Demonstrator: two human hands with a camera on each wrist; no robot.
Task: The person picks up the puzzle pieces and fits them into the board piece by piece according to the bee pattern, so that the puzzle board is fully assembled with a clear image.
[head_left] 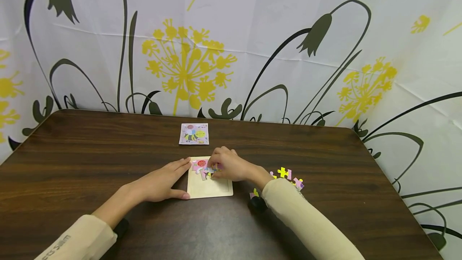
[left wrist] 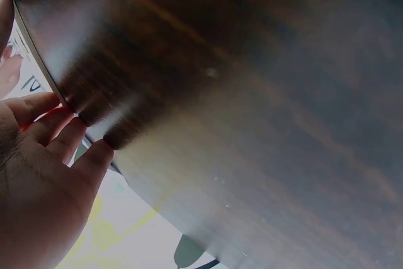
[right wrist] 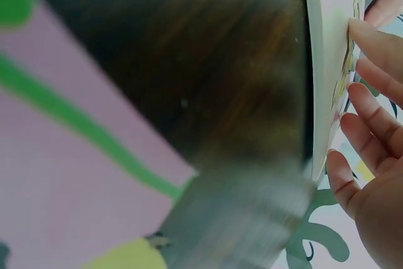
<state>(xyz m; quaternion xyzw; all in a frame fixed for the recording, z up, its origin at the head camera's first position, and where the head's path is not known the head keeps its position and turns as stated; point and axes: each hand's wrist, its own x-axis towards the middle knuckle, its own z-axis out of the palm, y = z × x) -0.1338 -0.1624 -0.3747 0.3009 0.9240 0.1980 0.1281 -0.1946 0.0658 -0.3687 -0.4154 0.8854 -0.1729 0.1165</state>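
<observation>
A pale wooden puzzle tray [head_left: 210, 189] lies on the table, with several joined jigsaw pieces [head_left: 201, 164] in its upper part, one showing a red round shape. My left hand [head_left: 159, 181] steadies the tray's left side, fingers straight at the upper corner and thumb at the lower one. Over the tray's right half, my right hand [head_left: 231, 165] pinches a jigsaw piece [head_left: 209, 175] between thumb and bent fingers, against the joined ones; the fingers partly cover it. In the right wrist view the fingertips [right wrist: 356, 24] touch the tray's face [right wrist: 324, 61].
Behind the tray lies a square picture card [head_left: 194, 134] with a bee on it. Loose yellow and pink pieces [head_left: 284, 173] lie to the right, partly behind the right sleeve [head_left: 306, 216]. A flowered cloth [head_left: 274, 31] hangs behind the dark wooden table [head_left: 108, 147].
</observation>
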